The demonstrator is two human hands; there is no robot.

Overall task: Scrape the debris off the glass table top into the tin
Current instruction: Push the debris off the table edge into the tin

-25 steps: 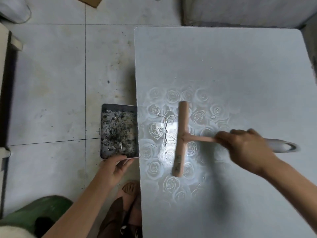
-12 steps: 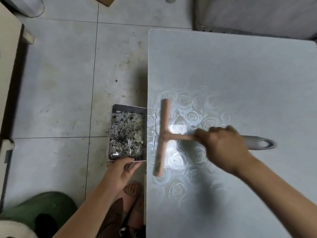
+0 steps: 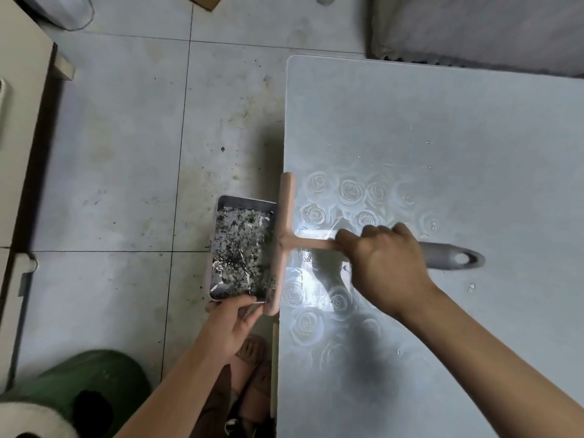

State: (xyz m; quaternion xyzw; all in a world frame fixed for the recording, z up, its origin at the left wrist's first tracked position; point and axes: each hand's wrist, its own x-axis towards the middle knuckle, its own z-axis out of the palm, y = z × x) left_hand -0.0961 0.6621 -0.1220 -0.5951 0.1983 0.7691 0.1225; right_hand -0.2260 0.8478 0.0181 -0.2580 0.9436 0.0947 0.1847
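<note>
Mid-frame, the right hand (image 3: 385,267) grips a pink T-shaped scraper (image 3: 284,241), blade along the left edge of the rose-etched glass table top (image 3: 442,137). The left hand (image 3: 230,324) pinches the rectangular, debris-speckled tin (image 3: 241,251) just beside it.

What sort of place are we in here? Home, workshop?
Probably a lived-in home room, not a lab: rose-patterned glass table top, stained floor tiles, a sandalled foot beside the table.
</note>
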